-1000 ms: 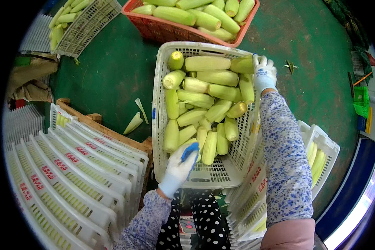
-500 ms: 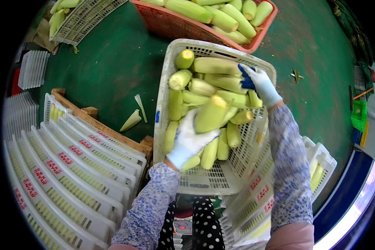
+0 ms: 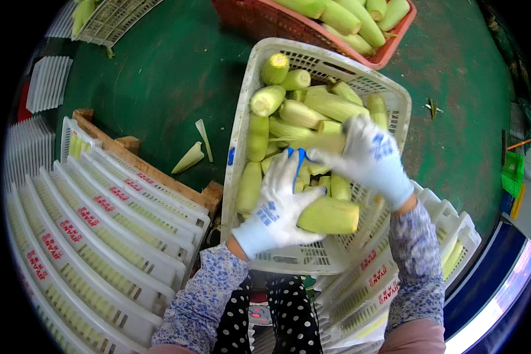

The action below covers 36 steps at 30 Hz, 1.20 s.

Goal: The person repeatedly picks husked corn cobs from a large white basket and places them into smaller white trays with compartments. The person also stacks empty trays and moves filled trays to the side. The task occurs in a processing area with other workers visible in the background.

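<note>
Because the white crate (image 3: 304, 264) sits close before you, presumably for reach, your left hand (image 3: 280, 209) grips a corn ear (image 3: 336, 216) near its front. Your right hand (image 3: 374, 154) clasps a blurred second ear (image 3: 321, 142) over the pile (image 3: 297, 113).

The corn ears (image 3: 257, 138) were pale green, the gloves (image 3: 277, 215) white with blue marks, the sleeves (image 3: 416, 265) blue-flecked, and the trousers (image 3: 290, 310) black with white dots.
</note>
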{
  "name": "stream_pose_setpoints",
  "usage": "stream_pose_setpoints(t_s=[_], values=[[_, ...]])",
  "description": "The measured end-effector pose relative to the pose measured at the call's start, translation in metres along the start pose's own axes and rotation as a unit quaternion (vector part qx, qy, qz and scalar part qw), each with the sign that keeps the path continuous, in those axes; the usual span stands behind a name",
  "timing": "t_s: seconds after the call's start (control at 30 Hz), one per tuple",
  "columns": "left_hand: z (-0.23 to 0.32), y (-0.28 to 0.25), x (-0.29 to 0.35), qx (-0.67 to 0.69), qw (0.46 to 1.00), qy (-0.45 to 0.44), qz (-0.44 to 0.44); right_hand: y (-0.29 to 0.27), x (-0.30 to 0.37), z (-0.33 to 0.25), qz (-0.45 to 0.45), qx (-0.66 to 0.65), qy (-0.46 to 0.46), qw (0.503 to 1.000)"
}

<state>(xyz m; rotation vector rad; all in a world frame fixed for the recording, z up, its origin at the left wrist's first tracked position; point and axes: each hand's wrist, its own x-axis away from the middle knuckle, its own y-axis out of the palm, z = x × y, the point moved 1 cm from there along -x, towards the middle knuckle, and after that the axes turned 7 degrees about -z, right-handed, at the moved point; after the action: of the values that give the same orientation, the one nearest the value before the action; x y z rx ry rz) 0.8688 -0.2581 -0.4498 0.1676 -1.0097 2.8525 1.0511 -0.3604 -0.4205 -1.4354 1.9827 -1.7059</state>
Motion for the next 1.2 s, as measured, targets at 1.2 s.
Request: stream_pose_setpoints(t_s=[1.2], values=[[-0.019, 0.025, 0.040, 0.671, 0.626, -0.195, 0.346, -0.013, 0.172, 0.002, -0.122, -0.731, -0.234, 0.630]])
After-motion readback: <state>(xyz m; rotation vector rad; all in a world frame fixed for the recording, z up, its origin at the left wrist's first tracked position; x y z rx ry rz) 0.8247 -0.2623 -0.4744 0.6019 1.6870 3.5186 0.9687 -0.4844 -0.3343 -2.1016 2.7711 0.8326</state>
